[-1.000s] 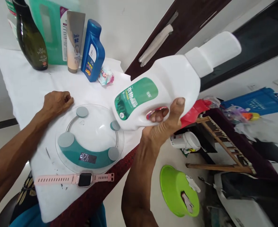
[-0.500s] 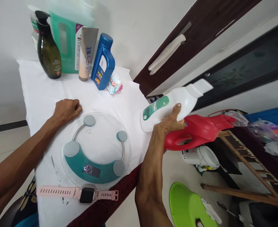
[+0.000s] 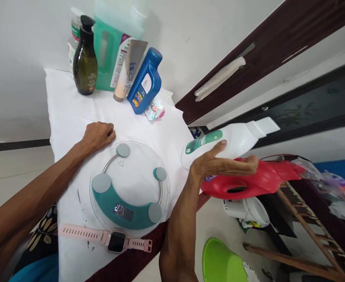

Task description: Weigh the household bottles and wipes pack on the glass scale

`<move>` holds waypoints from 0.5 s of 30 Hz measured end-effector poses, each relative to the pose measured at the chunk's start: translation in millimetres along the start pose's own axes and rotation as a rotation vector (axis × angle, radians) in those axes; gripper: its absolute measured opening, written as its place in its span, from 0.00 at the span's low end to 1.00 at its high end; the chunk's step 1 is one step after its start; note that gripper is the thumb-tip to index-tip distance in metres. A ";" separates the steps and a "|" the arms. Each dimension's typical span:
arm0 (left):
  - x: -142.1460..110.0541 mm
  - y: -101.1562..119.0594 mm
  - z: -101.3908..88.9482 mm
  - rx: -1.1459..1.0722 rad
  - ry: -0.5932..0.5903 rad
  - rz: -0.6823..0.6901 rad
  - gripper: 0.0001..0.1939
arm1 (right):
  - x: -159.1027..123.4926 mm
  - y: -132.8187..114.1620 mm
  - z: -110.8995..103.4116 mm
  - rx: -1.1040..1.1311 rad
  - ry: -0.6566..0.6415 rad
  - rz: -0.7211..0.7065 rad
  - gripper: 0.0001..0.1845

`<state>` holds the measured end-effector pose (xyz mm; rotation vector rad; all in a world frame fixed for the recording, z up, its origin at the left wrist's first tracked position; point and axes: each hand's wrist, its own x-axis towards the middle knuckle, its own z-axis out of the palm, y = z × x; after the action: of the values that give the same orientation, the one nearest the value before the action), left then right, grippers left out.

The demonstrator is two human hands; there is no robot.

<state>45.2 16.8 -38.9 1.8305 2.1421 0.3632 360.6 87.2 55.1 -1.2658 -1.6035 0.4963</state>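
My left hand [image 3: 99,136] rests on the white cloth in a loose fist with nothing visible in it, just behind the glass scale [image 3: 143,196]. At the table's right side, my right hand [image 3: 223,166] has its fingers stretched out and the thumb apart, between two bottles. Its thumb lies against the white bottle with a green label [image 3: 234,139]. The fingers reach across the red jug-like bottle [image 3: 257,182], covering part of it. Whether they press on the red one, I cannot tell. In front of the scale lies a pink-strapped smartwatch [image 3: 115,240].
Along the wall stand a dark pump bottle [image 3: 85,66], a large green jug [image 3: 106,58], a beige tube [image 3: 125,74] and a blue bottle [image 3: 145,84] beside a small wrapped packet [image 3: 155,110]. A green basin [image 3: 219,262] and white bucket [image 3: 256,211] are on the floor at right.
My right hand's fingers have loosened from around the white bottle and straightened out. My left hand stays in a fist. The view has shifted, moving the table's things rightward in the picture.
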 end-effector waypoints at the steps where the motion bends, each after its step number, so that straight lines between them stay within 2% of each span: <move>1: 0.2 -0.1 0.4 -0.001 0.000 0.002 0.17 | 5.8 -1.9 12.3 -0.072 -0.034 -0.031 0.34; 3: 0.3 0.0 1.0 0.006 -0.001 0.001 0.17 | 24.2 0.6 41.7 -0.217 -0.096 -0.109 0.41; 6: -0.5 0.6 1.3 0.013 -0.009 0.010 0.17 | 61.2 19.7 91.5 -0.389 -0.210 -0.184 0.54; 10: -1.6 1.2 1.4 -0.004 -0.022 0.029 0.17 | 103.0 54.7 151.7 -0.505 -0.347 -0.038 0.72; 12: -1.7 1.5 1.6 -0.009 -0.018 0.031 0.17 | 113.0 69.0 170.8 -0.503 -0.394 0.044 0.74; 15: -2.3 2.1 1.6 -0.017 -0.014 0.034 0.16 | 113.9 83.8 179.8 -0.440 -0.333 0.084 0.66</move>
<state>48.1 14.8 -39.4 1.8564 2.0945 0.3745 249.3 264.7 -36.6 -1.6476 -2.0206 0.4353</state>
